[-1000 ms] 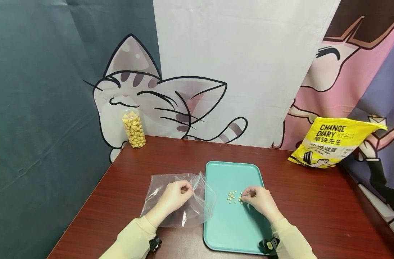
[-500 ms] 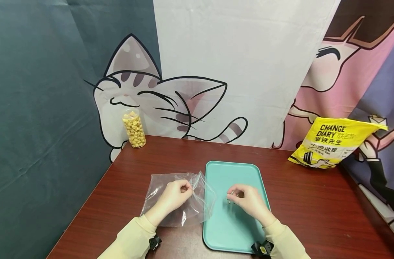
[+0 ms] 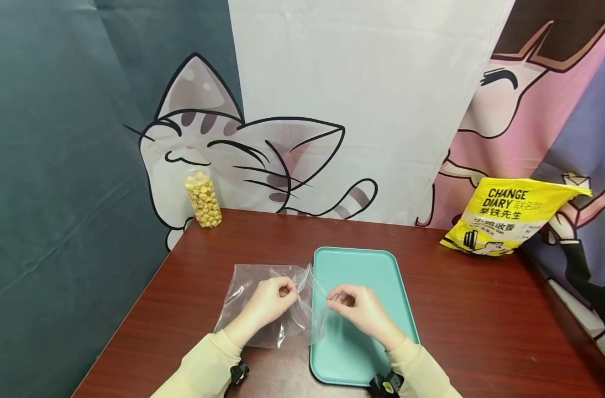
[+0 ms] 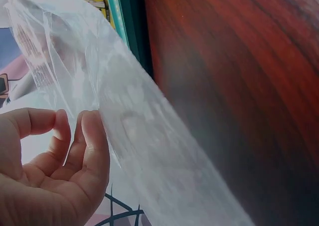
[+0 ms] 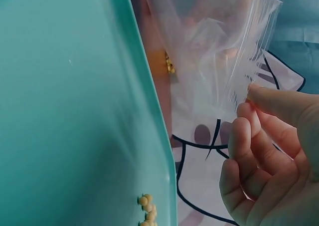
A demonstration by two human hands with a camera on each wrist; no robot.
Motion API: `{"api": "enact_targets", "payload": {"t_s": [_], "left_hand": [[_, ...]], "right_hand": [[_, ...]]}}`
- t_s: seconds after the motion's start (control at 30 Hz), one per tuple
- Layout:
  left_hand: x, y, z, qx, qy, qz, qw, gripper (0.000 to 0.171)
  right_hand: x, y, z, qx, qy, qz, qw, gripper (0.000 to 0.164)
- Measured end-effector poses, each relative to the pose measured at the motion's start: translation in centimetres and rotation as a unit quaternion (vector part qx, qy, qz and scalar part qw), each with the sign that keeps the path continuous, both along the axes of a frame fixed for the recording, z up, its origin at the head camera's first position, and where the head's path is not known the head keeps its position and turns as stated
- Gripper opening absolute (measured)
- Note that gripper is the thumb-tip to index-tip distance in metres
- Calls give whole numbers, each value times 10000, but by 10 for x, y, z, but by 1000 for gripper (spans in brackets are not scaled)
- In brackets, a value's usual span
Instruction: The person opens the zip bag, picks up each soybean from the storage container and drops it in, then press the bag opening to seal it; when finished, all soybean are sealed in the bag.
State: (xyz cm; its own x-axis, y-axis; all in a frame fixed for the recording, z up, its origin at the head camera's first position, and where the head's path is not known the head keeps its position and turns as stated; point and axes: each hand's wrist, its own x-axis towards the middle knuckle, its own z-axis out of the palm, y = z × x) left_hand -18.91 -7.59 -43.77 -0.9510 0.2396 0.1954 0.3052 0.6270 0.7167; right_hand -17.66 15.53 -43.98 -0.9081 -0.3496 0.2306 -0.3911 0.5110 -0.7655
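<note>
My left hand (image 3: 264, 301) pinches the edge of a clear plastic zip bag (image 3: 284, 331) at its mouth, between thumb and fingers. The bag stretches leftward over the table, and its mouth overlaps the left rim of a turquoise tray (image 3: 357, 265). Close to that opening is my right hand (image 3: 359, 312), thumb and index finger pinched together. A bit of yellow at those fingertips in the right wrist view looks like a soybean (image 5: 249, 101), mostly covered. Several pale soybeans (image 5: 149, 208) lie on the tray in that view; in the head view my right hand hides them.
A clear jar of yellow popcorn-like pieces (image 3: 203, 202) stands at the table's back left corner. At the back right leans a yellow snack bag (image 3: 511, 215). A printed cloth backdrop (image 3: 282, 66) hangs behind the brown table (image 3: 461, 309).
My right hand has moved left from the soybeans on the tray to the bag's mouth, its fingertips pinched. My left hand keeps its hold on the bag. The head view has shifted slightly.
</note>
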Motion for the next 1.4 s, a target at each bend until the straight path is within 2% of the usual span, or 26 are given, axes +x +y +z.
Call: {"api": "enact_targets", "payload": {"t_s": [0.13, 0.4, 0.63, 0.87, 1.1, 1.4], "left_hand": [[0, 0, 0, 63, 56, -40, 10000, 11], [1, -1, 1, 59, -80, 22, 9999, 12], [2, -2, -2, 34, -95, 40, 9999, 12], [1, -2, -2, 42, -121, 41, 9999, 12], [1, -3, -1, 53, -82, 82, 9999, 12], [1, -3, -2, 64, -126, 77, 9999, 12]], "right_hand": [[-1, 1, -1, -152, -47, 42, 9999, 9], [-2, 9, -3, -336, -155, 14, 9993, 11], [-6, 29, -11, -350, -351, -241, 9985, 7], [-12, 54, -17, -662, -980, -232, 9927, 14], [-15, 74, -25, -226, -1173, -800, 9896, 13], [-18, 90, -29, 279, -1115, -1091, 9874, 12]]}}
